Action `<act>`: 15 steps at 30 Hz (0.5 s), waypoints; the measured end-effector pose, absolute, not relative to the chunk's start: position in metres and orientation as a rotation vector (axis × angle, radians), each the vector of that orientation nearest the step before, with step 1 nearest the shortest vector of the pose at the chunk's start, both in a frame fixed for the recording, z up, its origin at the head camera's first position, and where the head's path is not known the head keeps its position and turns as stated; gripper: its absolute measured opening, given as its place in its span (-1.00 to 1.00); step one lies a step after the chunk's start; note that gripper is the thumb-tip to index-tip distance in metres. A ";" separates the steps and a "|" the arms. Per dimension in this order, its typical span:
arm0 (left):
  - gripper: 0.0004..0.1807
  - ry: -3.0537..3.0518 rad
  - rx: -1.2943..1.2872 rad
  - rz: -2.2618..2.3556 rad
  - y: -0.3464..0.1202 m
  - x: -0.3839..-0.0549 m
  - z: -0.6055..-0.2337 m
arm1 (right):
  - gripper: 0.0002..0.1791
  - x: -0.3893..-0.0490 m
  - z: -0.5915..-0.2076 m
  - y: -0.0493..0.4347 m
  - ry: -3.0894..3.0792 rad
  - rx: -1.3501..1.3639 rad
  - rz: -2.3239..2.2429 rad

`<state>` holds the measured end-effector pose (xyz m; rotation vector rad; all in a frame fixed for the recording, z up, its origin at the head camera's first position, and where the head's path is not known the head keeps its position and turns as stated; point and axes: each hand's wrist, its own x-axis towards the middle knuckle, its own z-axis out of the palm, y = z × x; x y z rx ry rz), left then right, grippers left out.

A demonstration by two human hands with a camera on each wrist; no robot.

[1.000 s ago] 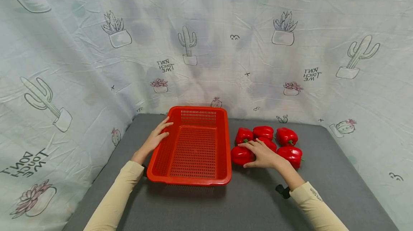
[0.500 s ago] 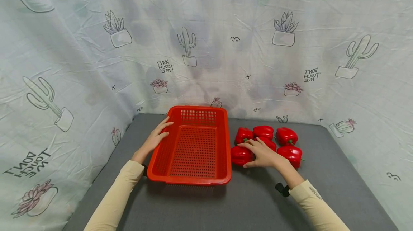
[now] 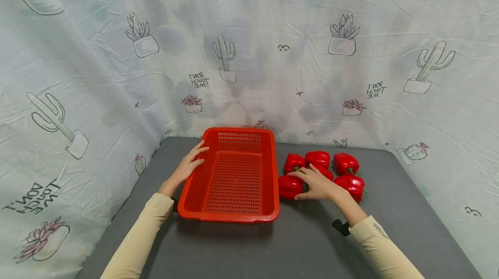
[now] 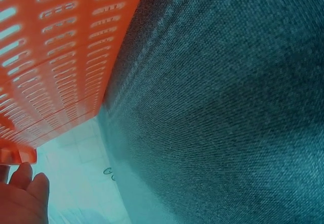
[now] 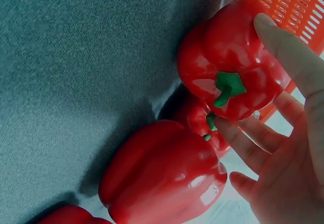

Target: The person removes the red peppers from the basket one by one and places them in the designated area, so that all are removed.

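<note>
At the left side of a red plastic basket [image 3: 238, 183], my left hand [image 3: 184, 170] holds the rim, with fingers reaching over the edge. Some of its fingers [image 4: 38, 188] show under the rim in the left wrist view. My right hand [image 3: 316, 184] grips a red bell pepper [image 3: 289, 187] close to the basket's right wall. In the right wrist view its thumb [image 5: 276, 37] lies on one side of the pepper [image 5: 228, 47] and other fingers touch the far side; the green stem faces the camera. Nothing lies inside the basket.
Several more red bell peppers [image 3: 346, 164] lie at the right, behind and beside the right hand; one [image 3: 351, 186] is near the wrist. All stand on a grey table [image 3: 241, 253]. A printed cloth [image 3: 249, 53] hangs behind and along the sides.
The gripped bell pepper has turned and shifted slightly left, so its green stem end now shows by the thumb. The left hand and the basket stay in place.
</note>
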<state>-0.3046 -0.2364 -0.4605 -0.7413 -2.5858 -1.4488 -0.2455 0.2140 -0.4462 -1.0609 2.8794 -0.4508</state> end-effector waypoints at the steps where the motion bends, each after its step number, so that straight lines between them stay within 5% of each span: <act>1: -0.55 -2.589 -0.745 -1.444 -0.237 -0.304 -0.460 | -0.22 -0.246 -0.446 0.214 2.880 -1.061 -0.444; 15: -0.49 -2.801 -0.789 -1.147 -0.245 -0.317 -0.460 | -0.21 -0.251 -0.443 0.221 2.904 -1.041 -0.470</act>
